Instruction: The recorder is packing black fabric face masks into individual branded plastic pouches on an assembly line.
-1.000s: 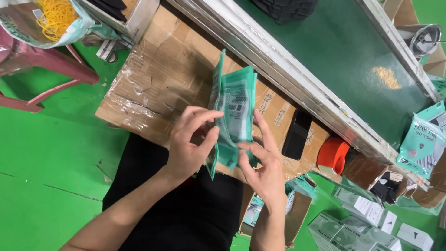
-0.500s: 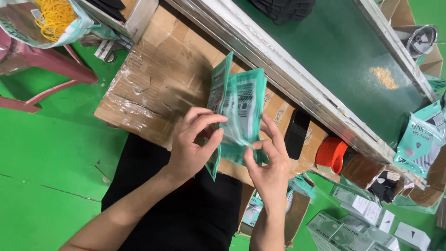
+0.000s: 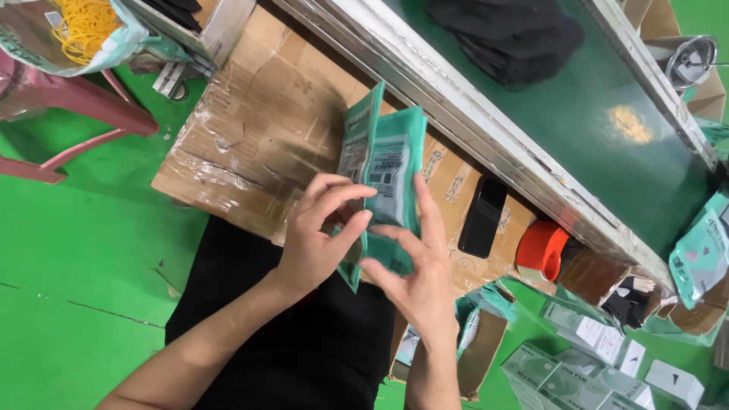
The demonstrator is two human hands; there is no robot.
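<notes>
Above a tape-wrapped cardboard bench (image 3: 258,144), a person's two bare hands hold a stack of teal plastic pouches (image 3: 383,178) upright at the centre of the view. The left hand (image 3: 319,235) closes on the pouches from about eight o'clock, its thumb and curled fingers pinching the near edge. The right hand (image 3: 414,266) grips them from about five o'clock, its fingers spread up the front pouch and its thumb pressing the lower corner. The pouches fan slightly apart at the top, the front one showing a printed panel.

Just beside the hands at three o'clock, a black phone (image 3: 482,218) lies flat on the cardboard, and beyond it an orange-red tape roll (image 3: 541,250) sits near the bench edge. At one o'clock a green conveyor belt (image 3: 577,114) in a metal frame runs diagonally, carrying a heap of black fabric items (image 3: 505,34). At eleven o'clock, well apart, a bag of yellow rubber bands (image 3: 80,26) rests on a pink plastic stool (image 3: 68,114). At four o'clock, small white and grey boxes (image 3: 592,364) lie on the green floor (image 3: 76,266). More teal pouches (image 3: 702,254) show at the right edge.
</notes>
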